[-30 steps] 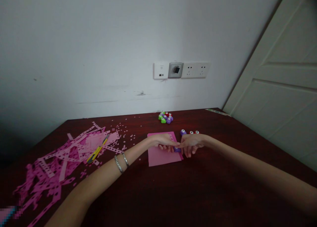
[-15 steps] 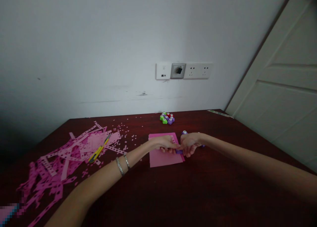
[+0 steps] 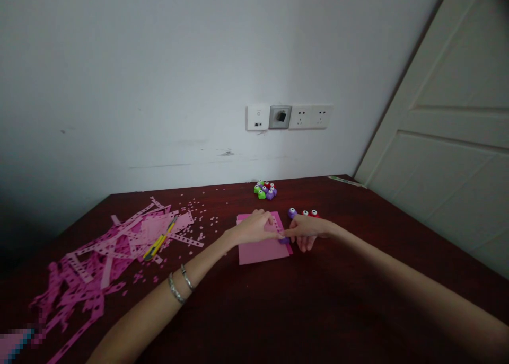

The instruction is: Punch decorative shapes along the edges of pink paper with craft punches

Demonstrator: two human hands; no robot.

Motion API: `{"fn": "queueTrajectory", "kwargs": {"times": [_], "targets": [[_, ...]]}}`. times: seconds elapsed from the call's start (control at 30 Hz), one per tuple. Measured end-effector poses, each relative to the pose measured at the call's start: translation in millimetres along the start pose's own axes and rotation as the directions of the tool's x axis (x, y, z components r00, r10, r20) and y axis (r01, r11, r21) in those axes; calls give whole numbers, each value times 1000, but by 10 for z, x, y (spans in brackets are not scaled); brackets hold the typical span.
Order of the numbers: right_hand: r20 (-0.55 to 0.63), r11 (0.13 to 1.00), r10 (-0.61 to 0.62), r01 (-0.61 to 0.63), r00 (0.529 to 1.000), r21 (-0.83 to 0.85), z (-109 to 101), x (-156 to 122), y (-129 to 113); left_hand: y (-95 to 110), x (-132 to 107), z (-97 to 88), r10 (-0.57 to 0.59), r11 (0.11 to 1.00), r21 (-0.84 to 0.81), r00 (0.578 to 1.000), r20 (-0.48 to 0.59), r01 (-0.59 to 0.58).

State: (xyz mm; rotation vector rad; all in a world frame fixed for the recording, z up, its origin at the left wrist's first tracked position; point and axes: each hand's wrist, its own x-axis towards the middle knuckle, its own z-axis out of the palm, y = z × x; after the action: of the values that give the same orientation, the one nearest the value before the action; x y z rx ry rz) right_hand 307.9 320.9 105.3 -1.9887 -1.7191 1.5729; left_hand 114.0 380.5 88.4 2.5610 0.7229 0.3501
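A small stack of pink paper sheets [image 3: 262,254] lies on the table, with a row of punched holes near its right side. At that right edge sits a purple craft punch [image 3: 284,240], partly covered by fingers. My left hand [image 3: 256,227] reaches over the paper, its fingertips closed at the punch. From the other side my right hand [image 3: 309,229] meets it there, thumb and forefinger on the punch and the other fingers curled below. Just behind my right hand stand another purple punch [image 3: 292,213] and red punches [image 3: 314,214].
A cluster of green, purple and red punches [image 3: 265,189] stands near the wall. On the left lies a heap of punched pink paper strips [image 3: 131,234] with a yellow utility knife [image 3: 160,240] on top. Tiny paper cut-outs are scattered beside it. A patterned strip [image 3: 347,182] lies at the back right.
My left hand has lifted its knuckles and opened a gap between thumb and forefinger. My right hand has shifted slightly, showing more punches behind it. The view has turned a little right.
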Motion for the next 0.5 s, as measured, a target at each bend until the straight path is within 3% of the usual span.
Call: {"fn": "queueTrajectory", "kwargs": {"times": [0.07,0.17,0.27,0.37,0.5], "targets": [[-20,1000,-30,30,999,-1,-8,-49,8,-15,-70,-71,9,994,111,999,34,-13],[-137,980,-187,175,973,-95,-17,-125,26,-84,-129,-108,-27,982,187,993,117,5],[-220,897,-404,339,888,-283,26,-157,59,-178,-132,-71,-54,974,227,983,176,13],[-225,781,-567,430,792,-453,106,-109,112,-254,-114,-23,-65,974,226,977,203,18],[-218,726,-619,444,755,-525,164,-9,175,-312,-104,2,-70,978,208,977,199,28]]}}
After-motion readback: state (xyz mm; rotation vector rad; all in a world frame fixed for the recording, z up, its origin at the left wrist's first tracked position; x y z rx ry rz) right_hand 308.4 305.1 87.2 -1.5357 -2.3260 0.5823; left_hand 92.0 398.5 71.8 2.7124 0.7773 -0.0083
